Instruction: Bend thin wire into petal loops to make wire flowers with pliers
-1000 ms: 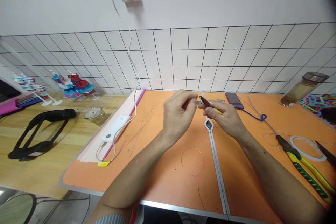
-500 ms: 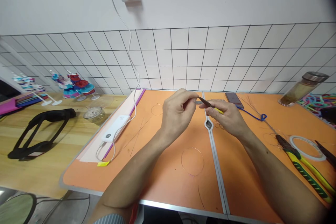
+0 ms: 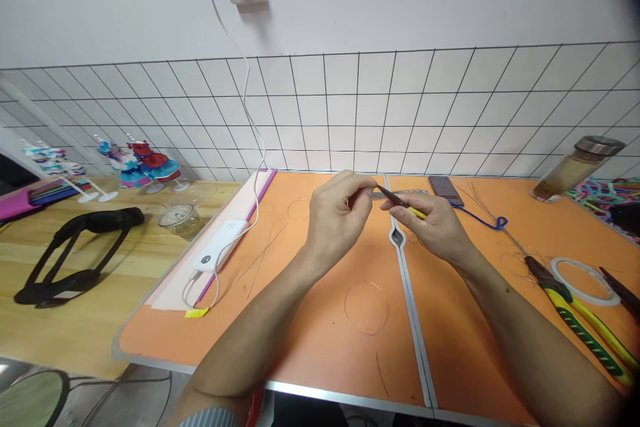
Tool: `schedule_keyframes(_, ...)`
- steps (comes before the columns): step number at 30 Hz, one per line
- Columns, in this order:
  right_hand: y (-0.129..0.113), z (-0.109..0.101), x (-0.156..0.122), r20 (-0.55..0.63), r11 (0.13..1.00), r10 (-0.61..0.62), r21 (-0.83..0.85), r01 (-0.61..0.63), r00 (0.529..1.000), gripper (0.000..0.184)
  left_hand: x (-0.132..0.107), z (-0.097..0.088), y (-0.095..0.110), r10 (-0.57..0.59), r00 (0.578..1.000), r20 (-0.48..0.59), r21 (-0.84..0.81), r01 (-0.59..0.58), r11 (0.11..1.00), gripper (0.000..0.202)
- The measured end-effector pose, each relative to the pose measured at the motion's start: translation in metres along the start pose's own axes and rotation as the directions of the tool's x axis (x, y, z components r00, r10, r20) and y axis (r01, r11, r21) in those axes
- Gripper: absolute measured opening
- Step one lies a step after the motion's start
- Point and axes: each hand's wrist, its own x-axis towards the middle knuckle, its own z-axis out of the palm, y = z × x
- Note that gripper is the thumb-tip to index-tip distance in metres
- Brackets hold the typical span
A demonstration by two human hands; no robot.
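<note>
My right hand (image 3: 434, 219) is closed around small needle-nose pliers (image 3: 391, 195) with dark, tapering jaws and a yellow handle. Their tip points up and left, meeting the fingertips of my left hand (image 3: 339, 217). That hand is closed in a pinch; whatever lies between thumb and forefinger is too small to make out. Behind the pliers, thin silvery wires (image 3: 417, 191) lie on the orange table (image 3: 310, 327). Below the hands rests a thin wire ring (image 3: 345, 307) with tiny pinkish beads at its lower edge. A short piece of wire (image 3: 382, 373) is near the front edge.
Larger pliers (image 3: 575, 320) with yellow-green handles, a white ring-shaped spool (image 3: 559, 280) and loose wires lie right. A phone (image 3: 445, 191) and glass bottle (image 3: 567, 170) stand farther back. Left are a white power bank (image 3: 220, 247), its cable, a plastic cup (image 3: 180, 220) and a black frame (image 3: 50, 250).
My right fingers have shifted slightly on the pliers, and the wires behind show a little more. My left hand keeps its pinch in the same place.
</note>
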Motion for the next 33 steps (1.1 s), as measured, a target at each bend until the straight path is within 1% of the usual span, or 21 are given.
schedule_keyframes(4, -0.003, 0.003, 0.001, -0.004, 0.999, 0.033, -0.011, -0.033, 0.999, 0.034, -0.002, 0.002, 0.002, -0.095, 0.995, -0.018, -0.032, 0.094, 0.995, 0.025)
schedule_keyframes(8, -0.004, 0.004, 0.0, -0.015, 0.998, 0.054, -0.015, -0.055, 0.998, 0.036, -0.004, 0.005, 0.003, -0.191, 0.981, -0.02, -0.066, 0.189, 0.98, 0.022)
schedule_keyframes(13, -0.004, 0.007, -0.001, -0.029, 0.999, 0.014, -0.037, -0.016, 0.999, 0.036, -0.004, 0.007, 0.005, -0.293, 0.956, -0.01, -0.111, 0.29, 0.951, 0.019)
schedule_keyframes(21, 0.0, 0.01, -0.001, -0.052, 1.0, -0.022, -0.024, 0.021, 0.998, 0.031, -0.004, 0.006, 0.004, -0.352, 0.936, 0.02, -0.13, 0.352, 0.927, 0.015)
schedule_keyframes(28, 0.009, 0.018, -0.001, -0.108, 0.994, -0.094, -0.068, 0.087, 0.99, 0.028, -0.004, 0.009, 0.005, -0.446, 0.895, 0.011, -0.14, 0.444, 0.885, 0.011)
schedule_keyframes(33, 0.011, 0.024, -0.002, -0.16, 0.983, -0.148, -0.131, 0.128, 0.976, 0.025, -0.003, 0.011, 0.006, -0.505, 0.863, 0.018, -0.195, 0.498, 0.845, 0.01)
